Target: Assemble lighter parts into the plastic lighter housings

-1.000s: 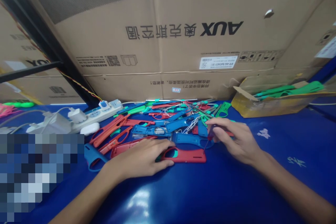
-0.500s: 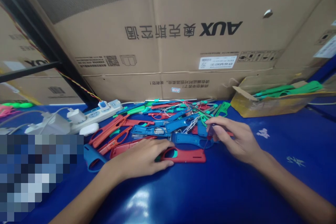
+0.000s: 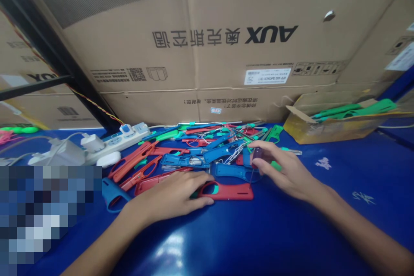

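My left hand (image 3: 177, 194) grips the left end of a red plastic casing (image 3: 234, 191) that lies flat on the blue table. In my right hand (image 3: 284, 168) is a small screwdriver with a dark purple handle (image 3: 256, 154), its thin shaft pointing down at the casing's right end. Blue casing parts (image 3: 233, 171) lie just behind the red one. Under my right palm a bit of green plastic (image 3: 276, 165) shows, and whether the hand touches it cannot be seen.
Red, blue and green casings, metal rods and white wires are heaped behind my hands. A power strip (image 3: 129, 137) with white plugs lies at the left. A carton (image 3: 336, 133) of green parts stands at the back right, before a cardboard wall (image 3: 194, 69).
The screwdriver handle has tilted more upright, and my right hand has shifted slightly left. A green piece and a rod end now show around my right hand. My left hand keeps its hold.
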A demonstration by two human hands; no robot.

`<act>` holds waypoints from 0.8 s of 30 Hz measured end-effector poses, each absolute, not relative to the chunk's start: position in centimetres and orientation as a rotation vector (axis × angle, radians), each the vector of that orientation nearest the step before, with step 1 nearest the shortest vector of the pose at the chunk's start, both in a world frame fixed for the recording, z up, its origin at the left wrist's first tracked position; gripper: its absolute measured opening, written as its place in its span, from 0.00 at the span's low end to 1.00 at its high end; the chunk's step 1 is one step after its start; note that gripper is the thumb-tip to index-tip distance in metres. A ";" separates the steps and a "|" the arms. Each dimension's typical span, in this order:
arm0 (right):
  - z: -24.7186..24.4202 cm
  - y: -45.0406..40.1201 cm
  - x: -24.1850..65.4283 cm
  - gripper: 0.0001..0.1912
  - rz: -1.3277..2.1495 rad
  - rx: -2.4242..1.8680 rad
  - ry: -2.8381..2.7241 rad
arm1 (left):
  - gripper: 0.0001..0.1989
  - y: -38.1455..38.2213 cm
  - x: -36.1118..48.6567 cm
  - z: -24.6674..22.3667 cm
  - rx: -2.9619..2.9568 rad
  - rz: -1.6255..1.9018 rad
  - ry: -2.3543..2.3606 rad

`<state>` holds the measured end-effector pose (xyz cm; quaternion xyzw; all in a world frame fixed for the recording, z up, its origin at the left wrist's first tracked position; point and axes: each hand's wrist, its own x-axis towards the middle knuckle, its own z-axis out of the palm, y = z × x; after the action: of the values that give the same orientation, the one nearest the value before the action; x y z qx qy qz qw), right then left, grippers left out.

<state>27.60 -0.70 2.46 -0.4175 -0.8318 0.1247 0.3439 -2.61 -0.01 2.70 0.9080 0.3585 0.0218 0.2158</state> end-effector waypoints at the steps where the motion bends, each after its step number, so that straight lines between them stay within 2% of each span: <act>1: 2.5 -0.7 27.6 0.17 0.338 -1.084 -2.164 | 0.19 0.0 -2.6 2.7 2.517 0.059 0.994; 16: 2.7 -0.6 27.0 0.24 0.407 -1.130 -2.255 | 0.19 -0.2 -2.7 2.8 2.521 0.077 0.969; 24: 1.4 -0.4 27.4 0.19 0.535 -1.016 -2.073 | 0.18 -0.3 -2.8 2.9 2.526 0.067 0.970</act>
<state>27.42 -0.43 1.39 -0.3972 -0.8105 0.2090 0.3764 -2.77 -0.28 2.88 0.9112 0.3500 0.0241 0.2159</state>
